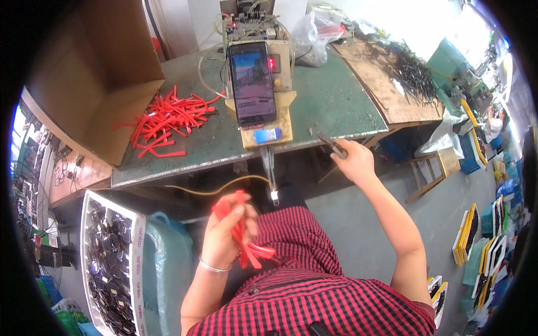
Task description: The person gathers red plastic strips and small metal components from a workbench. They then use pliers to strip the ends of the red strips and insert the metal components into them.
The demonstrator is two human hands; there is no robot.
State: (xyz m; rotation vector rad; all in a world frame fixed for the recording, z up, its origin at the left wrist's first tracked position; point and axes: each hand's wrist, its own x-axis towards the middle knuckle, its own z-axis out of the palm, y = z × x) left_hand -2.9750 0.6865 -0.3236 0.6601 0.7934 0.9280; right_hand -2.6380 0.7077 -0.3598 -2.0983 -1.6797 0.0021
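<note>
My left hand [224,232] is closed around a bunch of red tubes [246,235] held over my lap, below the front edge of the green table [330,106]. My right hand [354,161] grips a small dark tool like tweezers or pliers [333,145] at the table's front edge, to the right. A pile of the same red tubes [168,120] lies on the table to the left. A phone with a lit screen [251,83] leans on a wooden stand [268,131] in the middle, with a small metal fixture [269,168] hanging under the table edge.
An open cardboard box [89,73] stands at the table's left. An electronic unit with wires [252,28] sits behind the phone, a plastic bag [314,36] beside it. A white tray of dark parts [112,257] is at my lower left. A wooden board with black wire pieces [403,73] lies right.
</note>
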